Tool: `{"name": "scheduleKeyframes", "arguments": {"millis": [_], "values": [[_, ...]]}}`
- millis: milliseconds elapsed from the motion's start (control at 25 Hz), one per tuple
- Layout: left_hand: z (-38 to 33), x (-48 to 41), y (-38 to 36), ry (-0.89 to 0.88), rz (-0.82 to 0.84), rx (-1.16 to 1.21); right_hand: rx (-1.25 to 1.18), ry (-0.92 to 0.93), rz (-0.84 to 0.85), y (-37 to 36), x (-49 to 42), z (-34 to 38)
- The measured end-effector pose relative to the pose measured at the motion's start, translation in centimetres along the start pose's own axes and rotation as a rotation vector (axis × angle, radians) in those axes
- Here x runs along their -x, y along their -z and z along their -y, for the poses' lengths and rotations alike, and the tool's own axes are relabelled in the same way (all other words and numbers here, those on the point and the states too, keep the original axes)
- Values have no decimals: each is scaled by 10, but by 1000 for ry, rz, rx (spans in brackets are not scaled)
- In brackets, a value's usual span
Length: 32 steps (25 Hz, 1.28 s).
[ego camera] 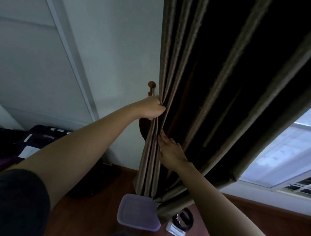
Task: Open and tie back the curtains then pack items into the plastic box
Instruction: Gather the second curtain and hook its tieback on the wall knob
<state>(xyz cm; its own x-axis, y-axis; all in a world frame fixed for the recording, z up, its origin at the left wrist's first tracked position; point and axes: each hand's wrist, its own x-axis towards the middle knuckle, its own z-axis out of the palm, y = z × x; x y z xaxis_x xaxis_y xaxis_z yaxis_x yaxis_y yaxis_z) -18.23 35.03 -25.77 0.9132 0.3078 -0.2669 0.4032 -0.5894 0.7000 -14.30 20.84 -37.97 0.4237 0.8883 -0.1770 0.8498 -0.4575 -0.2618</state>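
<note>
Well left of the curtain (217, 85), dark luggage (44, 137) low against the wall. Just left of the curtain's edge, a wooden hook (152, 84) fixed to the wall. Right at that edge, below the hook, left hand (153, 108) clenched round the gathered folds, fabric bunched tight in the fist. Lower on the same folds, right hand (172, 152) with fingers stretched out, tips resting on the cloth, nothing held. Under the curtain's hem, on the wood floor (254, 226), a plastic box (139, 211) with lid on, hem lying against its right corner. Also below the hem, a little further right, a black ring (184, 219) and a white packet (175, 230), touching each other. Right of the curtain, a bright window (286, 154), partly bared.
</note>
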Motion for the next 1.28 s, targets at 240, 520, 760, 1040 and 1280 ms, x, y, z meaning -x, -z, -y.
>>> {"name": "scheduleKeyframes", "arguments": {"millis": [240, 520, 760, 1040, 1280], "values": [[-2, 4, -10, -22, -47, 5, -2, -1, 25, -8, -2, 4], [0, -4, -17, -79, -167, -106, -5, -6, 27, -2, 5, 8], [18, 9, -11, -71, -217, 3, -149, -310, -1023, 43, 16, 0], [8, -10, -11, -122, -153, 86, -172, -214, -542, 61, -8, -39], [8, -17, -15, -94, -120, 135, -200, -26, -256, 8, 1, -25]]}}
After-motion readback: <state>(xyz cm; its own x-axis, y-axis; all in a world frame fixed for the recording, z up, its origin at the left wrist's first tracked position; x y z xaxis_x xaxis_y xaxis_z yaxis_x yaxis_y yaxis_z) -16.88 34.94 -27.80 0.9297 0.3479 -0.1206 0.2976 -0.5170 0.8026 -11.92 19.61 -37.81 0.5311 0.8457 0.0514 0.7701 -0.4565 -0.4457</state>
